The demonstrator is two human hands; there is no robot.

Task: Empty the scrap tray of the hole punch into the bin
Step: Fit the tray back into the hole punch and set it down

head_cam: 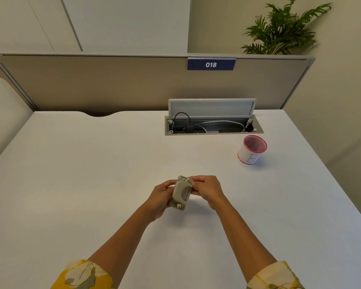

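Note:
A small grey hole punch [180, 192] is held above the white desk [92, 174], turned so its underside faces me. My left hand [159, 198] wraps its left side from behind. My right hand [206, 189] pinches its upper right edge with the fingertips. The bin [252, 149], a small white cup with a red rim and a pen-drawn letter on its side, stands on the desk to the far right of my hands, well apart from them. I cannot tell whether the scrap tray is on or off the punch.
An open cable hatch [213, 125] with its lid raised and wires inside is set into the desk behind the bin. A beige partition [113, 84] with a blue "018" sign closes the far edge. A potted plant [283, 30] stands beyond it.

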